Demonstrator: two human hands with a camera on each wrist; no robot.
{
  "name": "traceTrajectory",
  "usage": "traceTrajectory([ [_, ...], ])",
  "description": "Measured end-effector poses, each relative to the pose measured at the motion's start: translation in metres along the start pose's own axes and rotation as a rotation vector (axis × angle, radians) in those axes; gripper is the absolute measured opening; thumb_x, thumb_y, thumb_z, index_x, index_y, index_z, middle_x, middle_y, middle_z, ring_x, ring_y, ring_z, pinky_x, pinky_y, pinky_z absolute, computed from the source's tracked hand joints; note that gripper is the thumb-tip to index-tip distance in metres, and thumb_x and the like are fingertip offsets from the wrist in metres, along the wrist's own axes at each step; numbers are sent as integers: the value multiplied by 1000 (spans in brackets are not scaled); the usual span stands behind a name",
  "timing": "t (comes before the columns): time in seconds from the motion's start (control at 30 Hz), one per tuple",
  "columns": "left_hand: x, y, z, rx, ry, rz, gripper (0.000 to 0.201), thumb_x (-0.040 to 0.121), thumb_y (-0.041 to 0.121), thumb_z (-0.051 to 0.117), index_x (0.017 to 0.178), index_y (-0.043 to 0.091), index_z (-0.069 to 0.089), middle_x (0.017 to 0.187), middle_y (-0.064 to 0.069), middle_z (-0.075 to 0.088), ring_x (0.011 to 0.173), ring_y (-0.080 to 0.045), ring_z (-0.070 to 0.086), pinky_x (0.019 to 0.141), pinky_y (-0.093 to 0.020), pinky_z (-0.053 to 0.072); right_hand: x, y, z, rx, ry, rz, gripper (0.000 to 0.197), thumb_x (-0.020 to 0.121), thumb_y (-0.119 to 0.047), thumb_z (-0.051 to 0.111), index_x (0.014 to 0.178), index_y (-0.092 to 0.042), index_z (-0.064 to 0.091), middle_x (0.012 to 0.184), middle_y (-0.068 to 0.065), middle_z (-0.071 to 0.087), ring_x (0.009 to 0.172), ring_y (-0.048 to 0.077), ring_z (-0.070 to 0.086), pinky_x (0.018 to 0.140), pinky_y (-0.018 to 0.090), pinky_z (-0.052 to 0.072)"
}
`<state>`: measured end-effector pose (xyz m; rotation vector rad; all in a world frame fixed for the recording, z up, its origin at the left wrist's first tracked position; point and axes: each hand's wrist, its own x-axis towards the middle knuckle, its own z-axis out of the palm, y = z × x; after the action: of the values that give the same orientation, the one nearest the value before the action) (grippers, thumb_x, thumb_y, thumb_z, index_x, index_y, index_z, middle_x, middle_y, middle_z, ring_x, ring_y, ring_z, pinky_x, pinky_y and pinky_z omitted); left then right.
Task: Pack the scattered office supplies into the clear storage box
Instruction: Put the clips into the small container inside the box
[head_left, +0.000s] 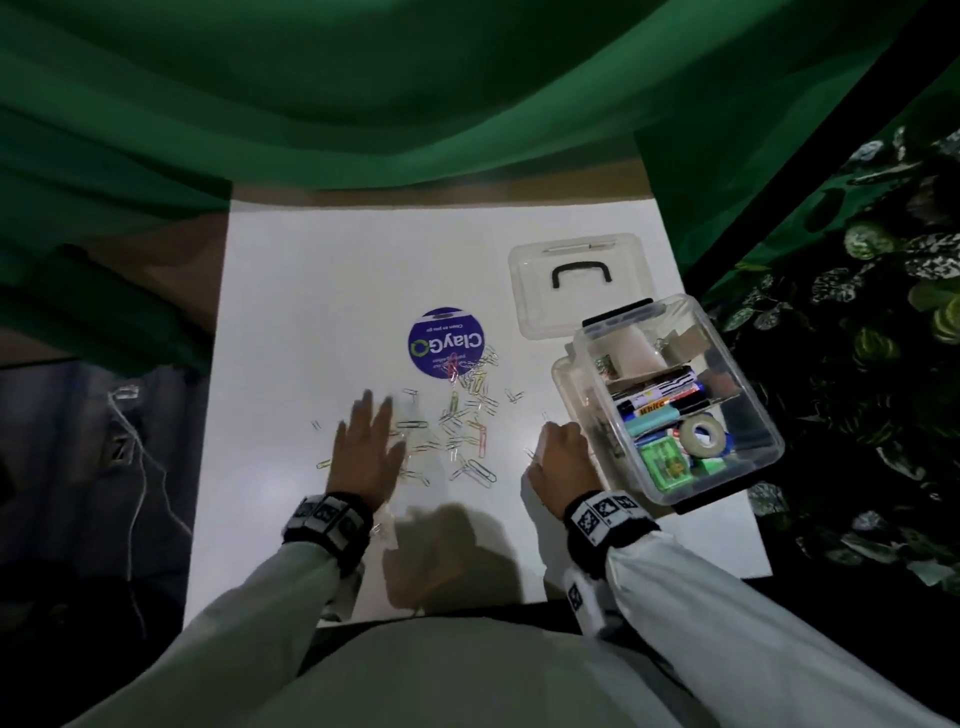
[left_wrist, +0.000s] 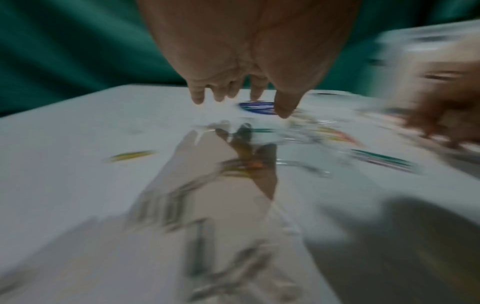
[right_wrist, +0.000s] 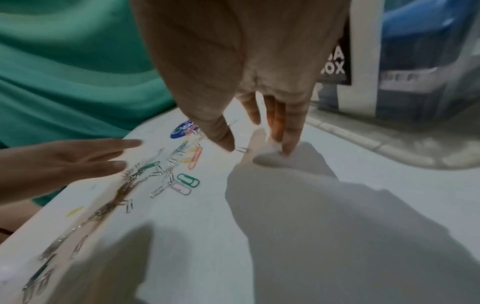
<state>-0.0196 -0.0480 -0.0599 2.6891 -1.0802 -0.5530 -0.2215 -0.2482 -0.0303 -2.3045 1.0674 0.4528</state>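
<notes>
Several coloured and silver paper clips (head_left: 462, 426) lie scattered mid-table, partly over a round purple sticker (head_left: 445, 341). My left hand (head_left: 379, 426) hovers flat over their left side with its fingers spread and holds nothing. The left wrist view is blurred by motion. My right hand (head_left: 558, 441) is beside the clear storage box (head_left: 753, 415), fingers pointing down at the table. In the right wrist view the right hand (right_wrist: 255, 148) has its fingertips on the surface, and a single clip (right_wrist: 242, 150) lies between thumb and fingers. The other paper clips (right_wrist: 168, 170) lie to its left.
The box holds markers (head_left: 660, 400), a tape roll (head_left: 702, 436) and a green item (head_left: 665, 462). Its clear lid (head_left: 576, 280) with a black handle lies on the table behind it. Green cloth hangs at the back and left. Foliage fills the right side.
</notes>
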Motion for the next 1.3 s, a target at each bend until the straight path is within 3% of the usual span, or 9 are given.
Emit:
traceTrajectory([
  [0.17, -1, -84, -16, -198, 31, -488, 79, 96, 48, 43, 152, 12, 3, 160, -15, -1, 148, -31, 4, 118, -52, 14, 11, -23, 22, -62, -11, -114, 76, 93, -25, 51, 152, -1, 9, 160, 19, 5, 148, 33, 10, 120, 39, 17],
  [0.27, 2, -77, 0, -170, -32, -366, 82, 95, 55, 33, 152, 8, -2, 160, -15, -7, 148, -32, -2, 119, -50, 5, 10, -37, 40, -179, -127, -334, 70, 95, -26, 40, 152, 1, 9, 160, 23, -2, 149, 37, 0, 122, 44, 11],
  [0.4, -2, -31, 19, -136, -98, -155, 82, 93, 53, 33, 151, 4, 1, 158, -16, -11, 147, -34, -8, 118, -45, -4, 26, -49, 38, -31, -98, -461, 66, 86, -26, 36, 147, -3, 32, 155, 23, 26, 145, 35, 24, 117, 45, 29],
  [0.53, -4, -37, 5, -179, -23, -92, 79, 92, 42, 54, 152, 10, 12, 160, -16, 8, 147, -31, 12, 118, -44, 14, 77, -53, 6, 6, 99, -251, 68, 87, -21, 59, 147, -4, 32, 152, 28, 27, 140, 40, 31, 110, 47, 36],
  [0.67, -35, -88, -28, -206, 85, -367, 83, 78, 50, 70, 143, 13, 32, 137, -20, 42, 122, -36, 46, 98, -46, 46, 121, -70, -9, -86, 38, -248, 71, 88, -31, 57, 148, -6, 29, 152, 25, 26, 137, 41, 29, 106, 49, 37],
  [0.77, -55, -106, -38, -326, -30, -575, 82, 70, 45, 79, 133, 11, 37, 129, -20, 40, 110, -38, 51, 90, -46, 50, 126, -89, -3, -106, 2, -338, 68, 84, -32, 54, 141, 0, 35, 146, 23, 33, 131, 41, 34, 103, 49, 41],
  [0.93, -32, -63, -25, -408, -139, -269, 66, 72, 12, 79, 128, 5, 44, 121, -15, 40, 104, -32, 52, 91, -43, 51, 74, -101, 41, -180, -102, -550, 71, 90, -29, 44, 150, 3, 21, 158, 22, 16, 147, 39, 14, 121, 45, 16],
  [1.07, -10, -33, -18, -397, -230, -130, 69, 73, 18, 79, 131, 14, 43, 123, -11, 39, 97, -31, 57, 90, -42, 50, 52, -82, 52, -88, -108, -619, 66, 90, -28, 50, 149, -6, 31, 159, 16, 22, 147, 34, 21, 118, 46, 25],
  [1.3, -40, -64, -25, -128, -292, -180, 119, 56, 42, 87, 150, 25, 15, 133, -9, 30, 117, -31, 42, 86, -45, 53, 38, -44, 13, -173, -82, -295, 99, 70, -52, 76, 147, -20, 23, 135, 10, 34, 121, 30, 38, 96, 40, 44],
])
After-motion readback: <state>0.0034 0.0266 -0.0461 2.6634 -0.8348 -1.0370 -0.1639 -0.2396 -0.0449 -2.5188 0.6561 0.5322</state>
